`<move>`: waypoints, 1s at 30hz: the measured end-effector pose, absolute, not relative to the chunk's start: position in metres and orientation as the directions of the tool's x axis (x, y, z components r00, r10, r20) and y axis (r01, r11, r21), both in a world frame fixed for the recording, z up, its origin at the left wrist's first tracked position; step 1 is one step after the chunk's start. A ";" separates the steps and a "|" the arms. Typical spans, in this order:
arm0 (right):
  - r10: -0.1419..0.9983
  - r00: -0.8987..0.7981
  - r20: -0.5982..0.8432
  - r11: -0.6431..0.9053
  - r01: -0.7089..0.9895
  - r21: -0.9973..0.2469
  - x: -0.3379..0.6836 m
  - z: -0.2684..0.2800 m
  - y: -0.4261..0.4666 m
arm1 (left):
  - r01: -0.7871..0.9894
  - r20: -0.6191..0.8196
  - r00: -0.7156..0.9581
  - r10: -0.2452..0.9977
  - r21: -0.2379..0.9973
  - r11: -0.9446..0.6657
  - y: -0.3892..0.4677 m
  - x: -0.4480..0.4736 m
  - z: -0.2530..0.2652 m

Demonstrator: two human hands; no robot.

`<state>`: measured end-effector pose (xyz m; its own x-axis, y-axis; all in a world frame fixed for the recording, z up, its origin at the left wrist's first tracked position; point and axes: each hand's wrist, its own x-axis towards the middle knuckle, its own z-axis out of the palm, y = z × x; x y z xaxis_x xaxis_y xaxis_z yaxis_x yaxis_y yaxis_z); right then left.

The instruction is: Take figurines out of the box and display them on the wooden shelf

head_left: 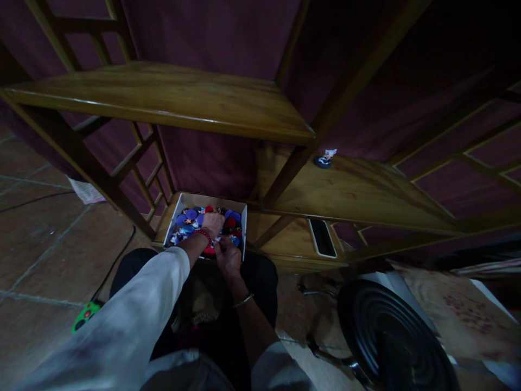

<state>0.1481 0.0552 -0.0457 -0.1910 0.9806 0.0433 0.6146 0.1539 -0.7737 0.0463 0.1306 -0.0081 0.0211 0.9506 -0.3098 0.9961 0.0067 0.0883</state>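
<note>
An open cardboard box (245, 228) with pale walls sits on the low wooden shelf in front of me. It is full of small colourful figurines (190, 215), many on round blue, purple or red bases. My left hand (213, 223), with a red bead bracelet at the wrist, reaches into the middle of the box. Its fingers are curled down among the figurines, and what they grip is hidden. Close beside it, at the box's near side, my right hand (228, 258) has thumb and fingers pinched together. A small whitish bit shows at those fingertips, too small to name.
One figurine (325, 158) stands on the raised shelf (345, 190) to the right. A white-rimmed black tray-like object (323, 238) lies on the lower shelf. An upper shelf (163, 100) overhangs the box. A black ridged round stool (391, 331) and a green controller-like object (86, 315) are on the floor.
</note>
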 end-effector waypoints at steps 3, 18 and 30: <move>0.979 -0.198 0.050 0.163 0.613 -0.773 0.148 -0.049 0.055 | 0.999 -0.235 0.007 0.972 0.048 0.004 0.129 0.045 -0.012; 0.978 -0.204 0.048 0.163 0.593 -0.789 0.148 -0.051 0.054 | 0.996 -0.182 0.079 0.980 -0.035 -0.087 0.128 0.043 -0.019; 0.974 -0.202 0.102 0.203 0.578 -0.790 0.148 -0.051 0.054 | 0.998 -0.113 0.054 0.992 0.028 -0.051 0.117 0.032 -0.017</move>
